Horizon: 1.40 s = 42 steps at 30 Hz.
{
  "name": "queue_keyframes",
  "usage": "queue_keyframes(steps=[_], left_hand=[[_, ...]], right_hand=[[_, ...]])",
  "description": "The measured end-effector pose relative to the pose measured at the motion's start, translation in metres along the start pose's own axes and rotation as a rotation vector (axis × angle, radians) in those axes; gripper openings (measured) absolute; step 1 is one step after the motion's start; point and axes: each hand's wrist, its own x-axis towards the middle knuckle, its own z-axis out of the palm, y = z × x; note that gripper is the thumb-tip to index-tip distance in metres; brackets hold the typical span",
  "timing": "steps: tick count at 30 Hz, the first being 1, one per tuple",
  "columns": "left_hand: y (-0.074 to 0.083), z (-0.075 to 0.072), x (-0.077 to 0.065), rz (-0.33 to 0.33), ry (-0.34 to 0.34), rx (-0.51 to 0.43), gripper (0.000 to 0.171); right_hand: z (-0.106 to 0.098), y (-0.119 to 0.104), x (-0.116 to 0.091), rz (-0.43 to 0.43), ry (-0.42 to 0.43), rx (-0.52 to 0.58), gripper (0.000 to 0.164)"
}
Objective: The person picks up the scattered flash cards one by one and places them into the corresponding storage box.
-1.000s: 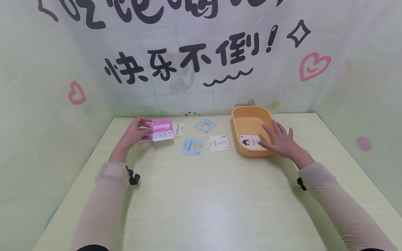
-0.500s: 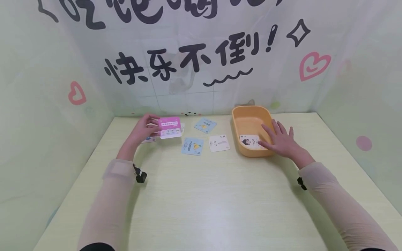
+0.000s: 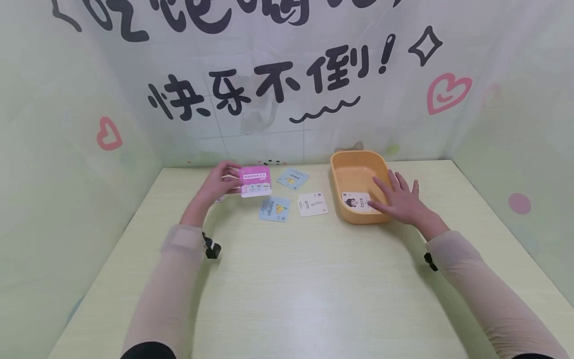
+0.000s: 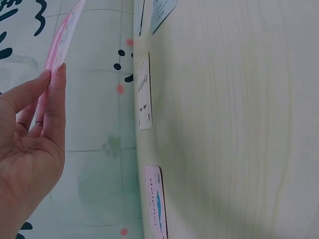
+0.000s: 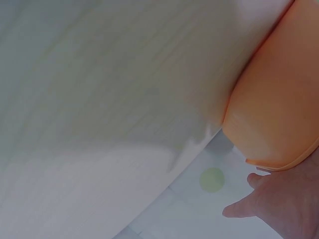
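- Pale back wall (image 3: 278, 142), printed with big black Chinese characters (image 3: 274, 81) and a wavy line (image 3: 325, 110)
- Light greenish left wall (image 3: 54, 199) bearing a pink heart (image 3: 109, 133)
- Right wall (image 3: 515, 149) with a mauve dot (image 3: 519, 203)
- Pale wood-grain table (image 3: 309, 279), softly reflecting light

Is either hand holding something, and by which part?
The left hand pinches a square pink-and-white card by its left edge. The right hand grips nothing; it lies spread over the rim of a rounded orange plastic tray.

Right grip (image 5: 286, 201) spread against orange tray (image 5: 276, 99), pale shadowed tabletop (image 5: 99, 89), green dot (image 5: 212, 179) on light backdrop (image 5: 184, 214)
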Motion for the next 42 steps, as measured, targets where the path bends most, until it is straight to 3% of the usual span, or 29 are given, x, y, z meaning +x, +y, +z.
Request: queue_keyframes(steps=[5, 28, 42], left_hand=[[0.001, 0.009, 0.006, 0.024, -0.004, -0.018, 0.051], [0.024, 0.053, 0.021, 0.012, -0.060, -0.041, 0.052], [0.036, 0.080, 0.023, 0.036, -0.089, -0.074, 0.048]], right_hand=[[0.000, 0.000, 0.000, 0.003, -0.003, 0.000, 0.082], [0.000, 0.000, 0.000, 0.000, 0.000, -0.004, 0.082], [0.000, 0.000, 0.000, 0.000, -0.001, -0.008, 0.082]])
